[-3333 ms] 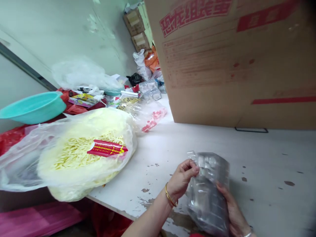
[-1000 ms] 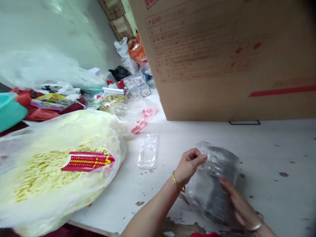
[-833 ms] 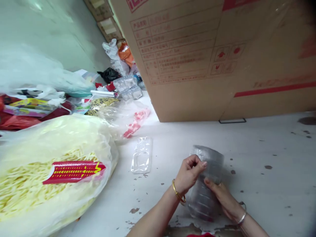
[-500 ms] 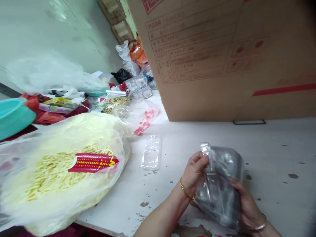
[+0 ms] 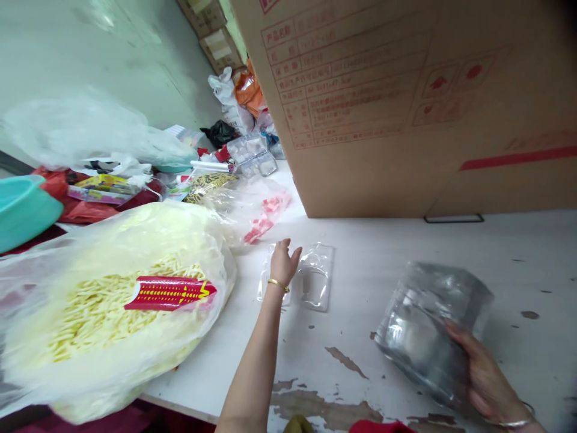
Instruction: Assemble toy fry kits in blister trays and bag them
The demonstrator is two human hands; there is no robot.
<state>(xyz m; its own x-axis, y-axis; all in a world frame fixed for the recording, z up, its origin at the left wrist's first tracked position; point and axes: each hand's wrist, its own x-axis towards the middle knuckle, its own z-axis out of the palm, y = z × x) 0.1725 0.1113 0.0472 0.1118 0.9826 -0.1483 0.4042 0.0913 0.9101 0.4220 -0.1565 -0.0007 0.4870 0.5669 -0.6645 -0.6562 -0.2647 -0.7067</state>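
My left hand (image 5: 285,264) reaches forward over the table with its thumb apart from its fingers, holding nothing I can see. It covers part of one clear plastic blister tray (image 5: 264,285). Just to the right of that hand lies a second clear blister tray (image 5: 318,279), flat on the table. My right hand (image 5: 482,373) grips a stack of clear blister trays (image 5: 428,325) from its right side, tilted above the table and a little blurred.
A big open bag (image 5: 189,349) of pale yellow, stick-like pieces with a red printed scoop (image 5: 174,293) fills the left. A large cardboard box (image 5: 369,174) stands behind. Further back are a bag with pink pieces (image 5: 265,216), a turquoise basin (image 5: 27,210) and assorted packages.
My left hand has left the stack and moved left. A second blister tray now lies beside the first. My right hand has shifted right with the stack.
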